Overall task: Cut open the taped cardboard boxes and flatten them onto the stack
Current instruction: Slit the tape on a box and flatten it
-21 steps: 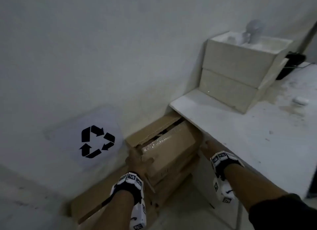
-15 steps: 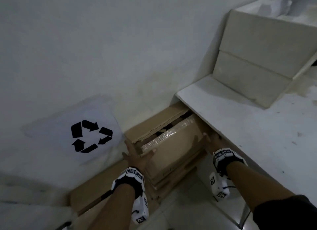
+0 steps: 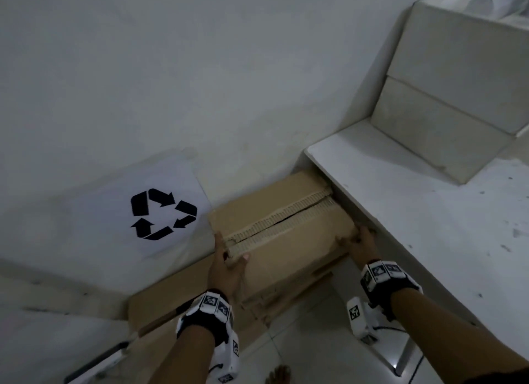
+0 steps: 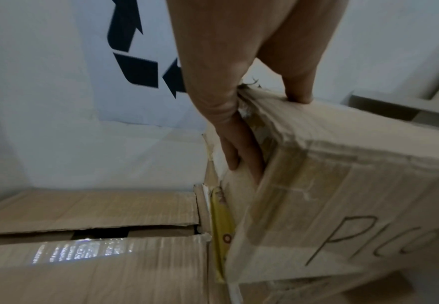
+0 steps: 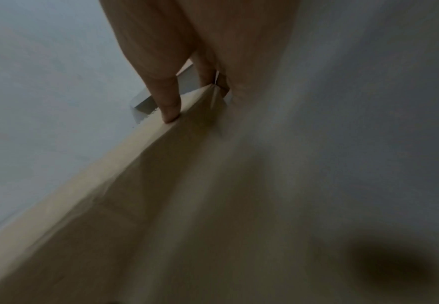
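Here we pinch the flattened box [image 3: 289, 240] at both ends, left hand [image 3: 227, 265] and right hand [image 3: 361, 242]; its length lies crosswise above the stack [image 3: 160, 306].

White plastered wall [image 3: 200, 69] is seen ahead of the hands, dimly lit. A paper sheet with a black recycling symbol [image 3: 163, 213] is fixed low on it, left of the hands. A white table [image 3: 429, 212], speckled with marks, stands at right. Pale floor tiles [image 3: 309, 335] are seen below.
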